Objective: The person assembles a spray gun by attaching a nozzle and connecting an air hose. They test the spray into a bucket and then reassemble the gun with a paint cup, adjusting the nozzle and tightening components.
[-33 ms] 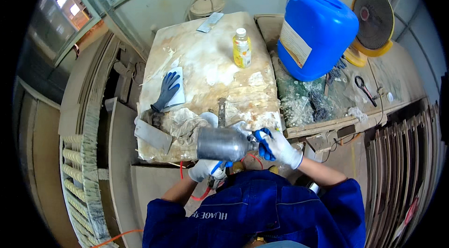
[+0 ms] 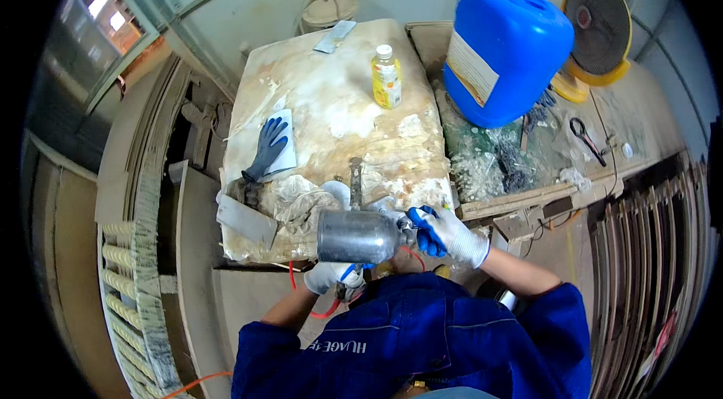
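Note:
A spray gun [image 2: 355,236] with a shiny metal cup lies tilted on its side in front of my body, over the near edge of the padded table. My left hand [image 2: 328,276], in a white glove with blue palm, is closed on its handle beneath the cup; the cup partly hides the fingers. A red hose [image 2: 325,314] hangs beside that hand. At the cup's narrow right end, my right hand [image 2: 454,239], gloved alike, has its fingers curled against the small metal fitting. What its fingertips pinch is partly hidden.
On the stained table [image 2: 335,109] are a grey-blue glove [image 2: 269,149], a yellow-labelled bottle [image 2: 386,81], a crumpled cloth [image 2: 297,201] and flat plates. Rightward stand a blue jerrycan [image 2: 508,49], scissors-like tool [image 2: 587,141] and fan [image 2: 598,31]. Racks of boards [image 2: 651,286] flank me.
The view has shifted very slightly. The cup has tipped a little, and both hands keep their hold.

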Demonstrator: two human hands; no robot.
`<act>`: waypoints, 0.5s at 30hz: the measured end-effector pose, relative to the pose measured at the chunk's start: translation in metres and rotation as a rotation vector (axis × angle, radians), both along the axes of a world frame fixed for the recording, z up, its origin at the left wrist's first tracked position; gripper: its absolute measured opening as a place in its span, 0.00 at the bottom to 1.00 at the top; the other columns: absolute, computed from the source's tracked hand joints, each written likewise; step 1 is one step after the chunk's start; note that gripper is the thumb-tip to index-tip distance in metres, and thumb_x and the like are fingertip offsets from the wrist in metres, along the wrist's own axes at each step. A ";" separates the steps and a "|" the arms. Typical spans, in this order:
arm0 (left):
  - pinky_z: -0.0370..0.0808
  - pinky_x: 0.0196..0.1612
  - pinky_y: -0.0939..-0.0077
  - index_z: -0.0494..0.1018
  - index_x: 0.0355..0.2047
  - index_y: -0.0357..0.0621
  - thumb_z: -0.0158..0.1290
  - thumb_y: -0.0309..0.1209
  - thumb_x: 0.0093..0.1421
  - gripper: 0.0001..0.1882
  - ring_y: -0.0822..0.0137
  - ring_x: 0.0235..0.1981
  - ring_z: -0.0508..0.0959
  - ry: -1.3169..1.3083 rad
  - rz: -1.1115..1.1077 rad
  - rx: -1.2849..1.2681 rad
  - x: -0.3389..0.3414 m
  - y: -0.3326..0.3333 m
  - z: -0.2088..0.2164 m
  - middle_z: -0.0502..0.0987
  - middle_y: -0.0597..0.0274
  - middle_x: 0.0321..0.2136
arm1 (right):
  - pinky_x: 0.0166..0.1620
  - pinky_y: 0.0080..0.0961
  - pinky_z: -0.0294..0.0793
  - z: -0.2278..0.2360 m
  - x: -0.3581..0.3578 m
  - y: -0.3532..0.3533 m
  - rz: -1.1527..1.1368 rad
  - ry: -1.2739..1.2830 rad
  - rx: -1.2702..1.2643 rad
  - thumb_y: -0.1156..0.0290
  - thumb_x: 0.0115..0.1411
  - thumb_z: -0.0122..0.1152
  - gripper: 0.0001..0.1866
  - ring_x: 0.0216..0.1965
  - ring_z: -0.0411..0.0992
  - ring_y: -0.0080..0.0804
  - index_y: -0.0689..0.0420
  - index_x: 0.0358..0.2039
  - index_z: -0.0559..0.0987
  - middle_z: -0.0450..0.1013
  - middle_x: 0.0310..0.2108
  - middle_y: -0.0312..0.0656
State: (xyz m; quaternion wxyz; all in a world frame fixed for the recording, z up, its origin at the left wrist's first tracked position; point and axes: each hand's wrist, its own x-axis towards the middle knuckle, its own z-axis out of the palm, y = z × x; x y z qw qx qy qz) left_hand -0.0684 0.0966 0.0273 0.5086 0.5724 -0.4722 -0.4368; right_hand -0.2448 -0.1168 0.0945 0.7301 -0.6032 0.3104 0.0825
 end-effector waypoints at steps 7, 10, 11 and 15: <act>0.72 0.43 0.74 0.68 0.54 0.43 0.51 0.37 0.64 0.20 0.66 0.41 0.76 0.084 -0.047 0.086 0.004 0.001 0.004 0.76 0.58 0.44 | 0.17 0.17 0.67 -0.001 0.003 -0.002 0.124 -0.061 0.052 0.37 0.62 0.49 0.31 0.17 0.71 0.22 0.57 0.41 0.75 0.74 0.20 0.37; 0.71 0.45 0.73 0.68 0.54 0.43 0.51 0.37 0.64 0.20 0.65 0.42 0.75 0.075 -0.053 0.085 0.002 0.000 0.006 0.75 0.58 0.45 | 0.19 0.17 0.70 -0.004 -0.008 0.006 0.006 -0.197 0.031 0.38 0.63 0.48 0.32 0.20 0.74 0.24 0.58 0.43 0.74 0.76 0.23 0.39; 0.71 0.45 0.72 0.68 0.54 0.43 0.51 0.37 0.64 0.20 0.65 0.43 0.75 0.058 -0.054 0.079 0.001 -0.001 0.006 0.75 0.57 0.45 | 0.21 0.19 0.74 -0.012 -0.010 0.000 0.046 -0.138 0.113 0.37 0.63 0.47 0.32 0.22 0.76 0.26 0.58 0.42 0.74 0.77 0.26 0.41; 0.70 0.47 0.71 0.68 0.54 0.42 0.52 0.36 0.63 0.21 0.64 0.44 0.74 -0.007 -0.068 0.074 0.003 0.003 0.007 0.75 0.57 0.46 | 0.23 0.21 0.76 -0.010 -0.008 -0.007 -0.033 0.057 0.313 0.42 0.63 0.51 0.29 0.24 0.77 0.29 0.58 0.42 0.75 0.77 0.26 0.42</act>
